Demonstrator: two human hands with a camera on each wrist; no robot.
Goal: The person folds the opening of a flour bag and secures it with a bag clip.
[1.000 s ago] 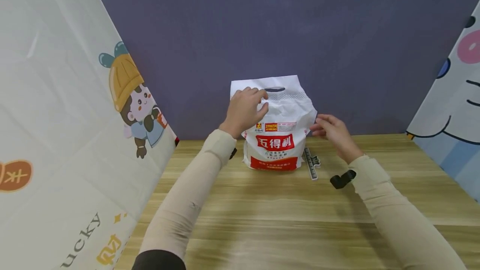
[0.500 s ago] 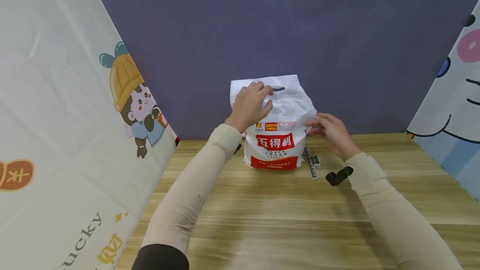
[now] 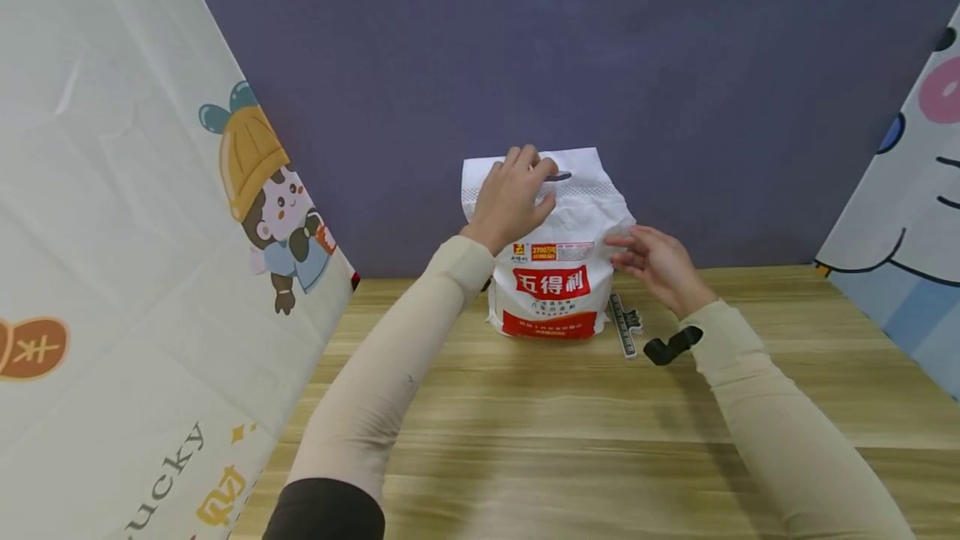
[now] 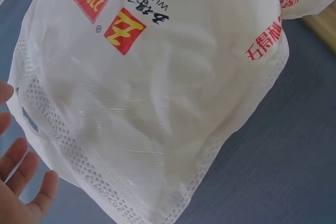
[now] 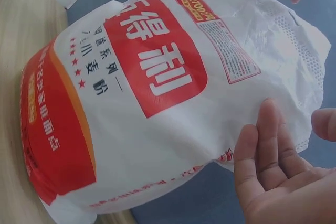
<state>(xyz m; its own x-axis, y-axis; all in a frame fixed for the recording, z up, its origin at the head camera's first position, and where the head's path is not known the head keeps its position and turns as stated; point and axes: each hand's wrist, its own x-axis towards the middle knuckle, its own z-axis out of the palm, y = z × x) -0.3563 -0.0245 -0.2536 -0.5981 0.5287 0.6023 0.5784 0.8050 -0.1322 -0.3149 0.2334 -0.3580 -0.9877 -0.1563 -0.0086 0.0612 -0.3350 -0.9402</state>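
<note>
A white flour bag (image 3: 558, 223) with red printed panels stands upright on the table. My left hand (image 3: 510, 198) is in front of the bag's upper left, fingers bent toward the cut-out handle slot (image 3: 558, 177). In the left wrist view the fingers (image 4: 18, 166) appear apart from the bag, beside the slot (image 4: 30, 120). My right hand (image 3: 660, 269) is at the bag's right side, palm turned toward it. The right wrist view has these fingers (image 5: 268, 145) nearly straight at the bag's side; whether they touch it I cannot tell.
Just right of the bag, a small flat black-and-white piece (image 3: 625, 326) lies on the wooden table (image 3: 540, 440). A dark blue panel (image 3: 570, 40) rises behind the bag. Printed white panels (image 3: 135, 215) flank the table, and a black wrist camera (image 3: 672, 346) hangs under my right wrist.
My left hand has moved right and up toward the handle slot. The right hand has shifted slightly left, its fingertips now in front of the bag's right edge. The bag stays in place.
</note>
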